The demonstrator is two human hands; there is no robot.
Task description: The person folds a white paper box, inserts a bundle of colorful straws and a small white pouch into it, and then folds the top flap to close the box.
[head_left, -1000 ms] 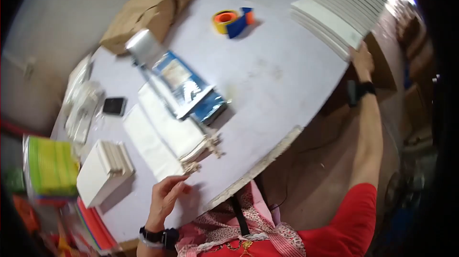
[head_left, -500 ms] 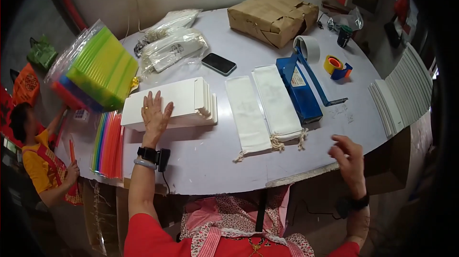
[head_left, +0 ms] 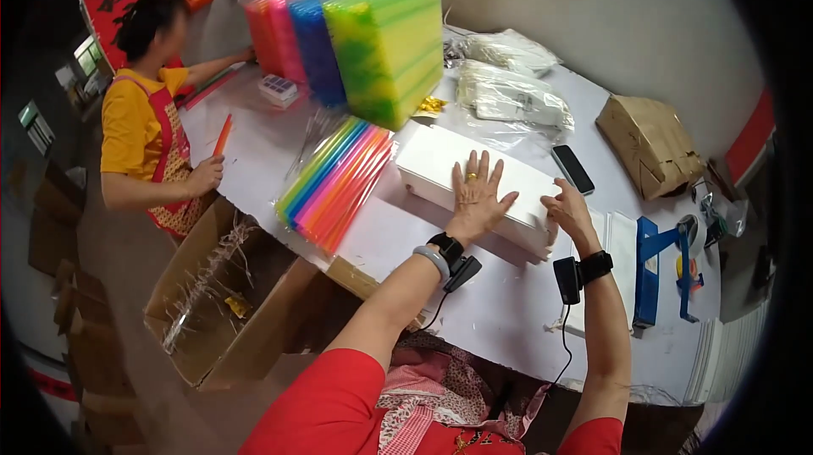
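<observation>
A stack of flat white card boxes (head_left: 430,154) lies across the middle of the table. My left hand (head_left: 481,199) rests flat on its top, fingers spread. At the stack's right end is my right hand (head_left: 574,211), its bent fingers apart beside the corner; I see nothing held in it. White cloth drawstring pouches (head_left: 622,239) lie right of the stack, partly behind my right forearm. Left of the boxes is a bundle of rainbow-coloured sticks (head_left: 340,184) in clear wrap. A black phone (head_left: 573,170) lies just beyond my right hand.
Tall clear-wrapped packs (head_left: 381,49) in bright colours stand behind the sticks. A co-worker (head_left: 157,116) at the left holds an orange stick (head_left: 223,135). Farther right are a brown paper parcel (head_left: 648,146) and a blue long-armed tool (head_left: 646,277). An open carton (head_left: 229,303) stands below the table's left edge.
The view has swung left, bringing the co-worker and carton more into sight. My right hand has moved from the table's front right edge to the boxes' right end. My left hand stays on top.
</observation>
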